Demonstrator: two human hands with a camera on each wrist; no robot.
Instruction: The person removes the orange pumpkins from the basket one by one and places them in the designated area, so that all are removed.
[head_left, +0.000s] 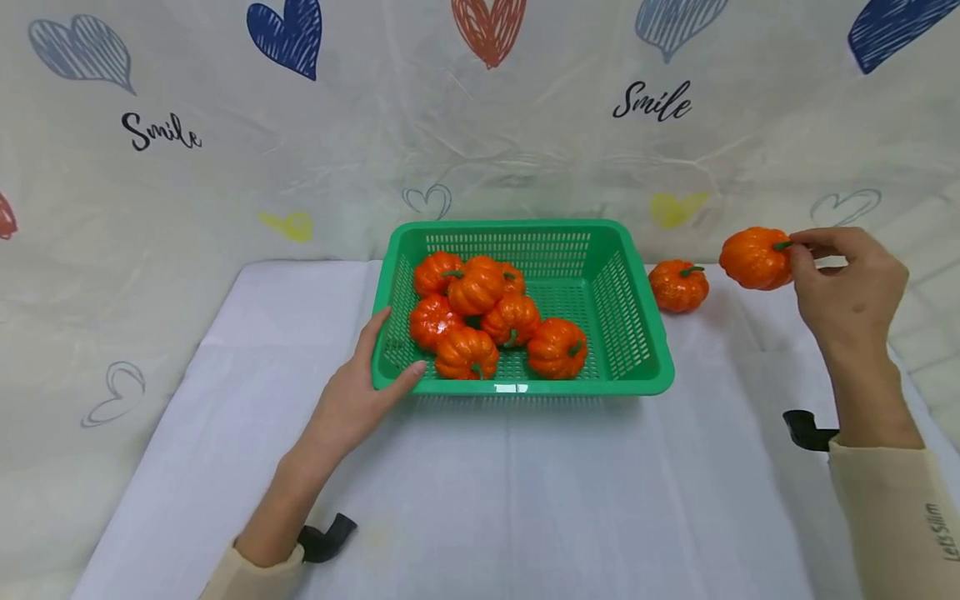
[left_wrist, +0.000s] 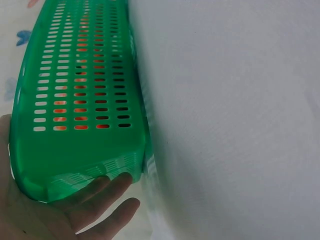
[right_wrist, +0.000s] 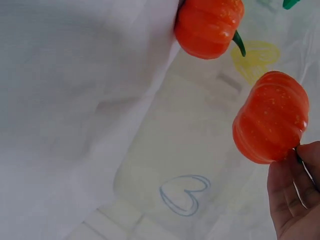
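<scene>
A small orange pumpkin (head_left: pixel 756 258) hangs from my right hand (head_left: pixel 855 287), which pinches its green stem between thumb and fingers, right of the basket. In the right wrist view the same pumpkin (right_wrist: pixel 272 117) shows in the air above the cloth's edge. My left hand (head_left: pixel 360 392) grips the green plastic basket (head_left: pixel 517 388) at its front left corner, thumb over the rim and fingers along the outer side. Several orange pumpkins (head_left: pixel 467 352) lie in the basket's left and middle part. Another pumpkin (head_left: pixel 678 287) sits on the table against the basket's right side.
White cloth (head_left: pixel 517 492) covers the table. Behind it hangs a pale sheet (head_left: pixel 480 125) printed with hearts and the word Smile. A black strap end (head_left: pixel 327 537) sticks out at the left wrist, and another strap end (head_left: pixel 810 432) at the right.
</scene>
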